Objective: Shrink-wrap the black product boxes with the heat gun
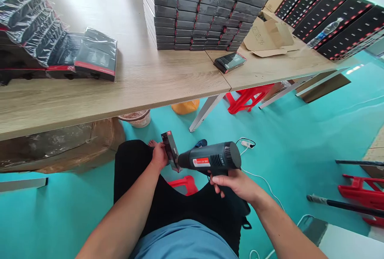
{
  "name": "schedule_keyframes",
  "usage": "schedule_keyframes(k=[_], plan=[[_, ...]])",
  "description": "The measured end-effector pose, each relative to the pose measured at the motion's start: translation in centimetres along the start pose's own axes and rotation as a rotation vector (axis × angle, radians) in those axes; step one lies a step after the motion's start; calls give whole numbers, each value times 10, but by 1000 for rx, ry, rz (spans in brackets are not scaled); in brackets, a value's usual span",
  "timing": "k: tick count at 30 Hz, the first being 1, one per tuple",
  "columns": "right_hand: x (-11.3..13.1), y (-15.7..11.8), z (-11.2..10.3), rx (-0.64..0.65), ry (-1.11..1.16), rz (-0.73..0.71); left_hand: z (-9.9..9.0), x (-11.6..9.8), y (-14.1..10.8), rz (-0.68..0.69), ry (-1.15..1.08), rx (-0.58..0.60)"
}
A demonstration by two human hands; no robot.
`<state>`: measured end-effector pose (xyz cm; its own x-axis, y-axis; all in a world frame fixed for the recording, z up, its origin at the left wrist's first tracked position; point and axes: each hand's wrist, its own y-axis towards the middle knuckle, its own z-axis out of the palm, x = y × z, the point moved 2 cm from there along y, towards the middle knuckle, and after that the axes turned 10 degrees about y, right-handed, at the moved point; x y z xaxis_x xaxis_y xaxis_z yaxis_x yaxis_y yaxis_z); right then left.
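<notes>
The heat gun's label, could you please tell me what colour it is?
The label is red and white, seen best in the head view.

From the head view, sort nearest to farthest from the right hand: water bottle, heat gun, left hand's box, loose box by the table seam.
1. Heat gun: in the right hand.
2. Box in the left hand: leftward.
3. Loose box: ahead, on the table.
4. Water bottle: ahead, far right.
</notes>
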<state>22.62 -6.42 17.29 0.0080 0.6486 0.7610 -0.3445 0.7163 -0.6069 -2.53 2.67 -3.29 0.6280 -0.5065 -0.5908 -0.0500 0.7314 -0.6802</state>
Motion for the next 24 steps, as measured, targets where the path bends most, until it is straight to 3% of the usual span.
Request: schedule_keyframes(k=[3,6,11,13,15,18,20,22,24], plan=[[-13,-14,-7,29,-20,92,1,-4,-3,-20,2,21],[-20,-17,-18,-17,-4,123,5,-6,-9,-85,33,129],[-11,17,-21,-246,170,2,12,-5,-23,-288,13,377],[0,33,-12,-259,211,-44,12,-3,-23,-341,35,443],[13,40,-2,-190,210,-53,10,-1,-20,-359,83,411],[24,32,7,80,74,17,4,-3,-15,-236,125,250],[24,23,1,145,-51,75,3,-5,-15,-175,100,254],[21,21,-11,25,-139,71,7,-6,-19,-199,62,353],[20,26,-20,-184,-120,-4,10,-6,-23,-268,48,429]])
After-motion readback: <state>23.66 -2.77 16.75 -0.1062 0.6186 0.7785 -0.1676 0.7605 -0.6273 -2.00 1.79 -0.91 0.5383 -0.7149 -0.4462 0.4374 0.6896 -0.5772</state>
